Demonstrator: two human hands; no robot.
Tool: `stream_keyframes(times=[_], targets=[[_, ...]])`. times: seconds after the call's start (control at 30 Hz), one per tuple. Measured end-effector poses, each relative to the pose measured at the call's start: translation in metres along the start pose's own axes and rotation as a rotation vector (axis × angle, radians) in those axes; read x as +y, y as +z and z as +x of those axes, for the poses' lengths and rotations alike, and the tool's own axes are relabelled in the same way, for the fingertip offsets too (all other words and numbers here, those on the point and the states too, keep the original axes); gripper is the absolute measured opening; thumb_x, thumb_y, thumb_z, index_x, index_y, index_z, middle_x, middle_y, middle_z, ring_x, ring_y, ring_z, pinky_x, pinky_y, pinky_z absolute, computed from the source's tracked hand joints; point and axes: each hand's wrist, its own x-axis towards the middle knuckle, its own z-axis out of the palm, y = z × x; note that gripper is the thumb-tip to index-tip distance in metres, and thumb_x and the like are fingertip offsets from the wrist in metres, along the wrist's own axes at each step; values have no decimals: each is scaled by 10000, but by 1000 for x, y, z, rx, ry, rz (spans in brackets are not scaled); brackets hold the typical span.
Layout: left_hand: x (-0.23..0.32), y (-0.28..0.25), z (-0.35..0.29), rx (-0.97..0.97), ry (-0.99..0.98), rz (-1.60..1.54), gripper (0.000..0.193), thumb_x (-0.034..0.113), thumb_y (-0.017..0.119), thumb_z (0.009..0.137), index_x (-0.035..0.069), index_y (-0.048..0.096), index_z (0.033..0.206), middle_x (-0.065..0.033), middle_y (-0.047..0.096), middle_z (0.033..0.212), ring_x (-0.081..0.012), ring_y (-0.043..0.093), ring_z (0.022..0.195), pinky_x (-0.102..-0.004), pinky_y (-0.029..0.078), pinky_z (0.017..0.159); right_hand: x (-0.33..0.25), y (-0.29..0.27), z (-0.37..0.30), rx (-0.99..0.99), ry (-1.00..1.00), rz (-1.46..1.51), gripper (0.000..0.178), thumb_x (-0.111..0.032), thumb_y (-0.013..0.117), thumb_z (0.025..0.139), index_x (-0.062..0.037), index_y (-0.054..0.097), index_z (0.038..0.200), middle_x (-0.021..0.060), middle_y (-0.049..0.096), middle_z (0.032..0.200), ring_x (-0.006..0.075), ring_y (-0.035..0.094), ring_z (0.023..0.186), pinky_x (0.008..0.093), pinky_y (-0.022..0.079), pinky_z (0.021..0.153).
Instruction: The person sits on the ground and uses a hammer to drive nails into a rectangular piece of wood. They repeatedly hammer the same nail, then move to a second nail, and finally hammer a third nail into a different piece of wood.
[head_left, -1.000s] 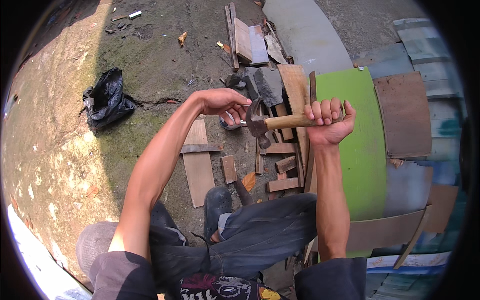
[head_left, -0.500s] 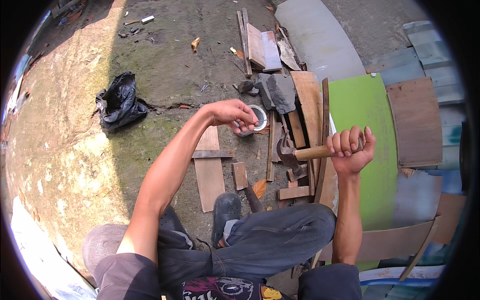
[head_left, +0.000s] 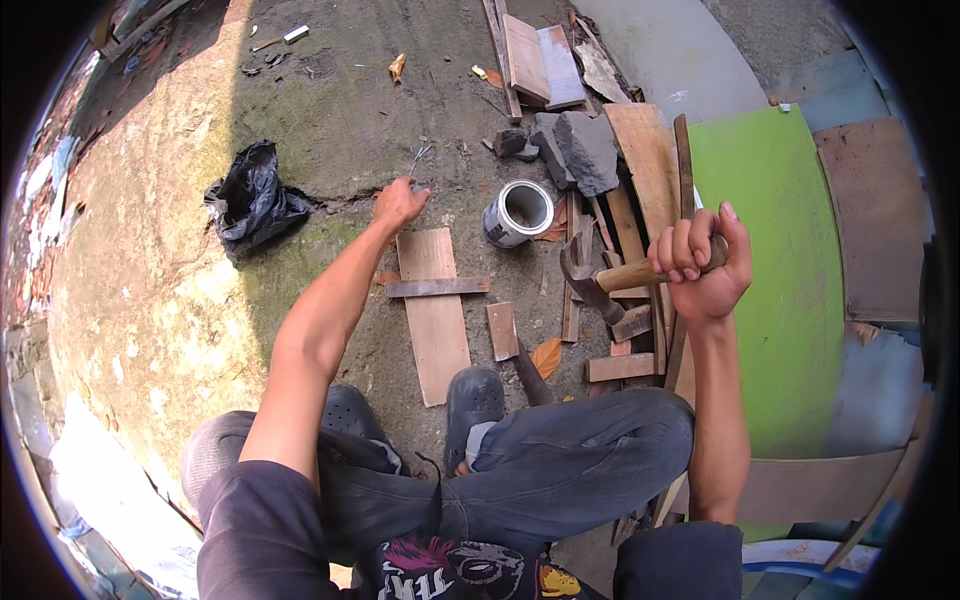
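Note:
My right hand [head_left: 700, 262] is wrapped round the wooden handle of a claw hammer [head_left: 632, 273], its metal head pointing left over scrap wood. My left hand [head_left: 402, 204] reaches down to the concrete, its fingers drawn together; whatever is between them is too small to make out. Just beyond those fingertips lie a few thin nails [head_left: 420, 156]. Below that hand rests a flat wooden board [head_left: 436, 340] with a narrow wooden strip [head_left: 438, 287] lying across it. An open metal can [head_left: 518, 214] stands to the right of the board.
A black plastic bag [head_left: 256, 197] lies at left. Grey stone blocks [head_left: 585, 150], wooden offcuts [head_left: 620, 367] and a green panel [head_left: 770, 280] fill the right side. A small wood block [head_left: 502, 331] sits near my shoe [head_left: 474, 415]. More boards [head_left: 545, 65] lie farther off.
My left hand has moved from above the can, where it pinched a thin nail, leftward and down to the ground by the nails. My right hand still holds the hammer. The view has shifted slightly.

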Motion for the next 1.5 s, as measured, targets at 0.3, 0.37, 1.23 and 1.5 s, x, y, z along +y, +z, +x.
stream_keyframes(times=[0.3,0.37,1.23,1.5], targets=[[-10,27,-99,-197,802,401,470,500,666,819,72,661,1014,-123,632,991,-310,592,1026,-429,497,846,1,6,-4,57,23,-119,515,-374,308,1013,-129,344,562,21,320,445,151,316,430,324,376,537],[-10,33,-114,-244,863,470,472,491,646,842,63,637,1041,-128,607,991,-316,595,996,-433,499,843,-2,9,-6,72,25,-135,520,-371,293,1019,-137,337,558,13,312,440,147,306,421,321,376,532],[122,153,-167,-467,109,-258,687,572,570,858,10,557,1252,-271,646,1152,-411,612,1105,-451,464,959,-35,-4,-182,492,62,-260,542,-360,258,1053,-122,353,574,36,318,439,164,315,393,319,387,509],[43,105,-127,-51,633,245,522,381,641,856,45,587,1253,-189,551,1304,-346,440,1311,-471,337,1069,-28,-14,-177,540,117,-244,533,-352,253,1057,-124,340,583,33,313,448,161,314,408,319,384,518]])
